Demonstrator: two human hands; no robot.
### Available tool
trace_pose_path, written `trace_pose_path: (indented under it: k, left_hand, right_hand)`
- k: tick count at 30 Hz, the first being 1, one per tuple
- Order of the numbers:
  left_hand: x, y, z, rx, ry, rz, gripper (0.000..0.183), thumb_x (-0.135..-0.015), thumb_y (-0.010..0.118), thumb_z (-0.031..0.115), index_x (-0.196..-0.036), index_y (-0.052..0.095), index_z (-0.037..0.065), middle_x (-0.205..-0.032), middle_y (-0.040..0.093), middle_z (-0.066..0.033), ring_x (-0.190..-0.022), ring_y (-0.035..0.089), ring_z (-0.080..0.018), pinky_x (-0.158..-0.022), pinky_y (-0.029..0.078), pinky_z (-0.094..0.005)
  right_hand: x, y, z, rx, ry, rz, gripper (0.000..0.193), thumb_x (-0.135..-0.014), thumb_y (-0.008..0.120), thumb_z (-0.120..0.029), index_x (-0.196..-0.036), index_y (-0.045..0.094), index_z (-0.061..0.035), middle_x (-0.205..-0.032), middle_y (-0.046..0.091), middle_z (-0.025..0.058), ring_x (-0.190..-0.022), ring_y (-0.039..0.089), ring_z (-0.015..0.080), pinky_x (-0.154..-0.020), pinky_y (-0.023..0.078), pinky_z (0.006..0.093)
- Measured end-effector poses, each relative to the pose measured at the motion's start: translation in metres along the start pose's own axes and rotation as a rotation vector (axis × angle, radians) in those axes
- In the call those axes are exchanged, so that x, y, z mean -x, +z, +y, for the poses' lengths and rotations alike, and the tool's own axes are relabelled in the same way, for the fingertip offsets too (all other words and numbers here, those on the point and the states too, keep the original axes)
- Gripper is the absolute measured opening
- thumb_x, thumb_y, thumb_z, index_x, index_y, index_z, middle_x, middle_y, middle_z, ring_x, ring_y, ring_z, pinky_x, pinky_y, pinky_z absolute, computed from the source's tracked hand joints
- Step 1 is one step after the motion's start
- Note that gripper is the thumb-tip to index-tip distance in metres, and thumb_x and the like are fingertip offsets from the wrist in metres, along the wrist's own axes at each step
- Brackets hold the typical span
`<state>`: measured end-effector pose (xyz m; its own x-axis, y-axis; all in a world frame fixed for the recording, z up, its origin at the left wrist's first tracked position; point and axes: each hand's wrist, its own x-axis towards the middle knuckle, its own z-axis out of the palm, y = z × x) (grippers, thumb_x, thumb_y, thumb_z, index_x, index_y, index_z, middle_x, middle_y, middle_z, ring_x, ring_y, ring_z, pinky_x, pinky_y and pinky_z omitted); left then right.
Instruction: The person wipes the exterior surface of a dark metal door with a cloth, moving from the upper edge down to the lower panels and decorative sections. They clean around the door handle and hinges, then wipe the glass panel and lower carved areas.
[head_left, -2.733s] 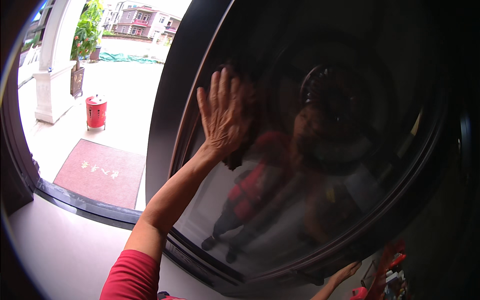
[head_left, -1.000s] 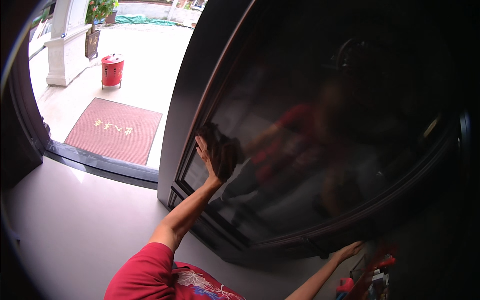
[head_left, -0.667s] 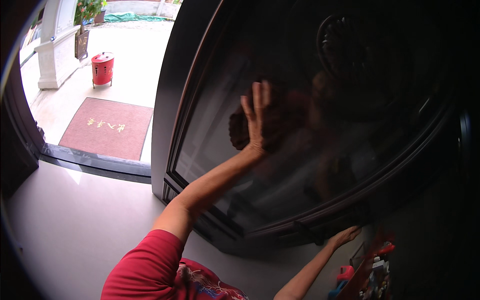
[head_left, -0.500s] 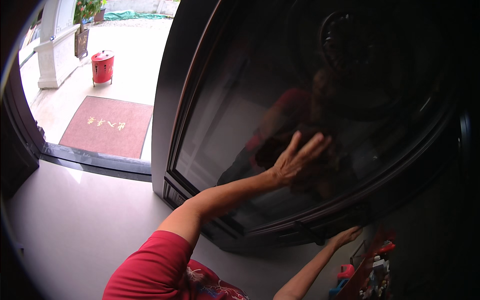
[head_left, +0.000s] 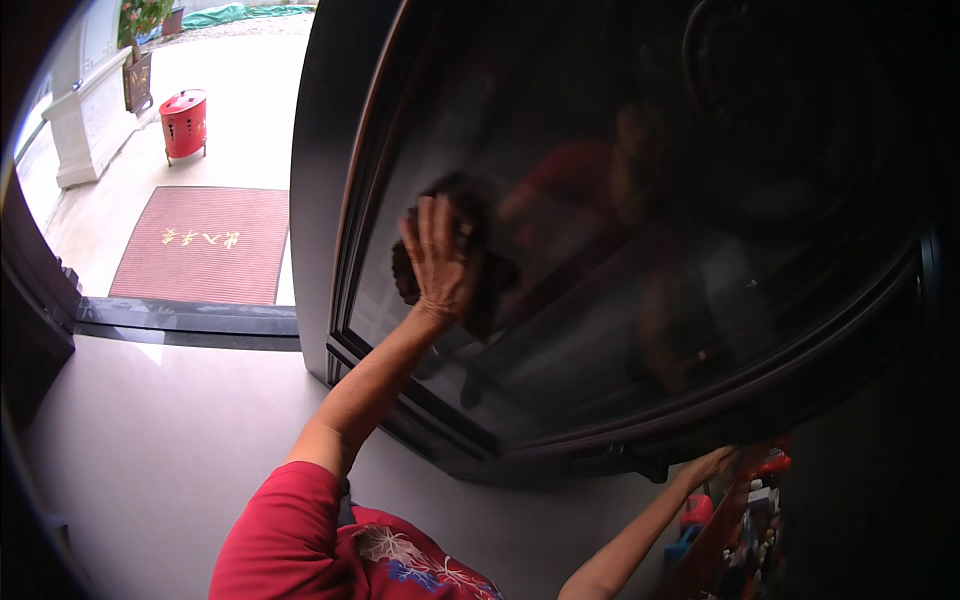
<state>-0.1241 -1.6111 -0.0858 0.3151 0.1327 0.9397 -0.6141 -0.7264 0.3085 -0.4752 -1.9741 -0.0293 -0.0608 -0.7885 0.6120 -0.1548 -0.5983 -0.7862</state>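
Observation:
My left hand (head_left: 438, 262) lies spread against the glossy dark door panel (head_left: 580, 330), near the panel's left side. Under its palm and fingers a crumpled dark cloth (head_left: 495, 285) is pressed to the surface; much of its outline blends into the panel and its reflections. Lower right, my right hand (head_left: 712, 465) is at the edge of the door, just beyond a dark door handle (head_left: 640, 462). Its fingers are together and appear to be gripping that edge, but the fingertips fade into shadow.
Through the doorway at left lie a stone threshold (head_left: 190, 325), a reddish doormat (head_left: 205, 245) and a red metal bin (head_left: 184, 125) on legs. A white pillar (head_left: 88, 125) and potted plant (head_left: 140, 75) stand beyond. Red, blue and other small items (head_left: 755, 515) sit at lower right.
My left hand has slid left across the panel with the dark cloth, toward the doorway side. My right hand stays by the door's edge. The view has shifted slightly.

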Motion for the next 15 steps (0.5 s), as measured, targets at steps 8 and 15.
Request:
trace_pose_path:
  k: [8,15]
  left_hand:
    - [0.106,0.012,-0.026,0.334,-0.942,-0.111,0.044,-0.092,0.041,0.043,-0.115,0.061,0.012,-0.138,0.035,-0.0268,-0.131,0.029,-0.0408,-0.107,0.021,-0.0456]
    - [0.151,-0.002,0.046,0.415,-1.401,-0.518,0.065,-0.099,0.018,0.043,-0.118,0.05,-0.01,-0.116,0.053,-0.031,-0.114,0.045,-0.0432,-0.098,0.032,-0.043]
  right_hand:
    - [0.013,0.007,-0.022,0.124,-0.046,0.009,0.064,-0.096,0.026,-0.052,-0.135,0.037,-0.0028,-0.13,0.041,0.0229,-0.118,0.044,0.0334,-0.101,0.035,0.044]
    - [0.017,0.001,-0.026,0.053,0.031,0.053,0.057,-0.098,0.029,-0.04,-0.137,0.033,0.0006,-0.139,0.034,0.0242,-0.124,0.04,0.0348,-0.104,0.032,0.041]
